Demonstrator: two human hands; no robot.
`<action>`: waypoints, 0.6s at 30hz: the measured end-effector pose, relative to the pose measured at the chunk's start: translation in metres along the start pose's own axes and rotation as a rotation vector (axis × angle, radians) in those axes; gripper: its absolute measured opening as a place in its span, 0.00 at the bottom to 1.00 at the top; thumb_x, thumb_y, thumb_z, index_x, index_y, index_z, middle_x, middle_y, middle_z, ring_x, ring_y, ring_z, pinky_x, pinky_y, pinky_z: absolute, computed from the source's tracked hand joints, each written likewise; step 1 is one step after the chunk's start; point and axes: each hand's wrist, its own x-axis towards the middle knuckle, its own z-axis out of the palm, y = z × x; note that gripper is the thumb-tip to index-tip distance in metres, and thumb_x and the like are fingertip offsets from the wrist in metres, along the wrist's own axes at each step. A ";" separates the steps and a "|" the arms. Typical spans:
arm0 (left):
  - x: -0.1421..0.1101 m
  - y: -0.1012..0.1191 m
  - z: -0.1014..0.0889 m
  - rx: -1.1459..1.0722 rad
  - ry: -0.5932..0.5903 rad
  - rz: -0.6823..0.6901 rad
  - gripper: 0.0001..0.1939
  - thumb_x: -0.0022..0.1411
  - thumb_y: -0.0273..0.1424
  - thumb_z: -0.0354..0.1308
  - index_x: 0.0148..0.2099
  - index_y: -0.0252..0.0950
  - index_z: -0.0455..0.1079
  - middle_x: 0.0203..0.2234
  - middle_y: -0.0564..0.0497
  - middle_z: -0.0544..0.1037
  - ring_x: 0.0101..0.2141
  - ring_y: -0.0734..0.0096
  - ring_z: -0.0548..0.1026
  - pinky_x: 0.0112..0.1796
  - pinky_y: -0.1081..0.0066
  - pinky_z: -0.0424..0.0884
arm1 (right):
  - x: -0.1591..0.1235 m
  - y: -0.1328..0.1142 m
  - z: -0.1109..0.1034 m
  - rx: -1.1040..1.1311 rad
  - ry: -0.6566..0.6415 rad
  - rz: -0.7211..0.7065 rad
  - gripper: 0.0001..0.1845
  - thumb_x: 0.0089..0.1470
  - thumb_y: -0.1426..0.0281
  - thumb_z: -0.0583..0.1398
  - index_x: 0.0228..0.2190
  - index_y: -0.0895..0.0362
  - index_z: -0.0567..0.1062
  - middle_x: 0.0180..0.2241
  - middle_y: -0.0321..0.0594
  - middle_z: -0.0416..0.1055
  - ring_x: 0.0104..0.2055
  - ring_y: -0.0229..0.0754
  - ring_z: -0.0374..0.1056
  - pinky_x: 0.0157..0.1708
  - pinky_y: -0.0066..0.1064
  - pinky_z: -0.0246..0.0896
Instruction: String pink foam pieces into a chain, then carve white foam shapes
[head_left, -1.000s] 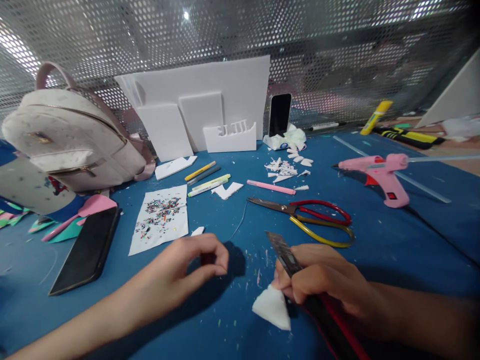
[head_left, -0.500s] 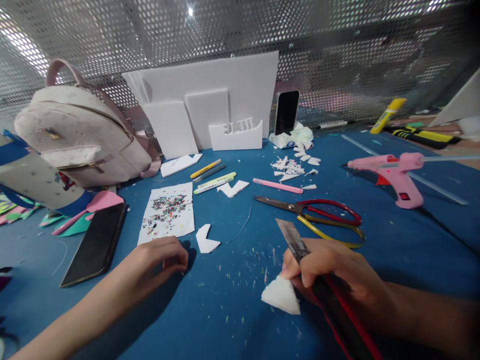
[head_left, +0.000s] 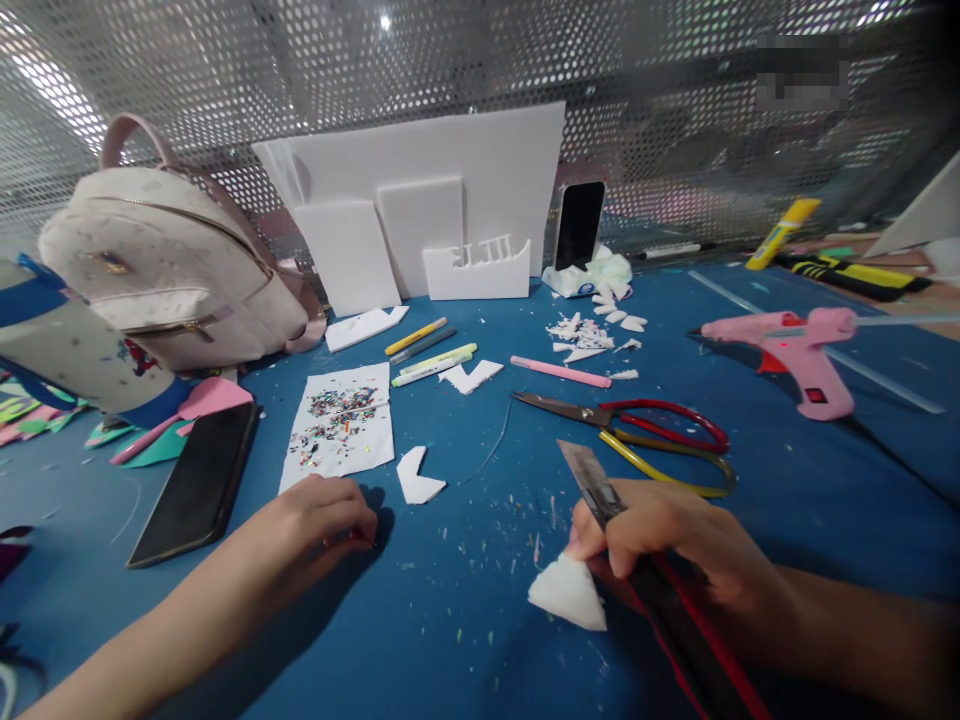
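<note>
My right hand (head_left: 667, 535) is closed round a red-and-black utility knife (head_left: 694, 630), its blade out and pointing up and away. A white wedge of foam (head_left: 570, 592) touches the fingertips of that hand; whether they pinch it is unclear. Over the blue tabletop, my left hand (head_left: 330, 515) has its fingers curled in and pressed together. Anything between those fingertips is too small to make out. Just beyond it lies a sheet of white paper (head_left: 300, 470) strewn with tiny coloured bits. Right of the paper is a notched white foam piece (head_left: 414, 482).
Scissors (head_left: 637, 420) lie beyond the knife. A pink glue gun (head_left: 806, 345) with its cord is at the right. Several pens (head_left: 559, 371) and foam scraps (head_left: 581, 335) spread across the middle. A phone (head_left: 199, 480), a mug (head_left: 67, 345) and a backpack (head_left: 172, 270) stand left.
The whole view has shifted slightly, with things appearing a little further right. My left fingers have closed closer together. My right hand keeps the utility knife and stays beside the foam wedge.
</note>
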 end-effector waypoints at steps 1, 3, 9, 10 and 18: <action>-0.001 0.001 0.002 0.023 0.011 -0.001 0.11 0.71 0.26 0.49 0.39 0.39 0.72 0.33 0.50 0.76 0.34 0.67 0.73 0.37 0.69 0.68 | -0.001 0.000 0.000 0.003 -0.003 0.006 0.04 0.65 0.73 0.56 0.40 0.51 0.67 0.34 0.39 0.76 0.32 0.38 0.72 0.31 0.29 0.64; -0.003 0.003 0.004 0.051 0.026 -0.016 0.12 0.72 0.27 0.46 0.39 0.38 0.70 0.33 0.49 0.75 0.33 0.66 0.72 0.36 0.68 0.67 | -0.001 0.001 0.000 0.006 0.000 0.010 0.05 0.64 0.74 0.56 0.40 0.51 0.68 0.34 0.38 0.76 0.33 0.38 0.72 0.31 0.29 0.64; -0.001 0.002 0.000 -0.003 0.016 -0.043 0.10 0.72 0.27 0.48 0.40 0.39 0.69 0.34 0.51 0.75 0.35 0.68 0.73 0.36 0.71 0.68 | -0.002 0.001 0.001 0.020 -0.005 0.006 0.08 0.62 0.76 0.57 0.41 0.51 0.68 0.33 0.38 0.75 0.32 0.38 0.72 0.30 0.29 0.63; 0.000 0.001 0.000 -0.009 0.007 -0.036 0.09 0.72 0.27 0.49 0.40 0.39 0.70 0.34 0.51 0.75 0.35 0.68 0.73 0.36 0.71 0.68 | -0.002 0.000 0.001 0.020 -0.010 0.012 0.08 0.62 0.76 0.57 0.41 0.51 0.68 0.34 0.38 0.75 0.32 0.38 0.72 0.31 0.29 0.63; 0.002 -0.003 0.004 -0.069 -0.036 -0.019 0.09 0.71 0.26 0.49 0.41 0.39 0.71 0.36 0.50 0.75 0.37 0.67 0.73 0.38 0.68 0.68 | 0.000 0.000 0.001 0.021 -0.001 0.008 0.08 0.61 0.77 0.57 0.39 0.52 0.68 0.34 0.37 0.76 0.31 0.37 0.71 0.30 0.28 0.63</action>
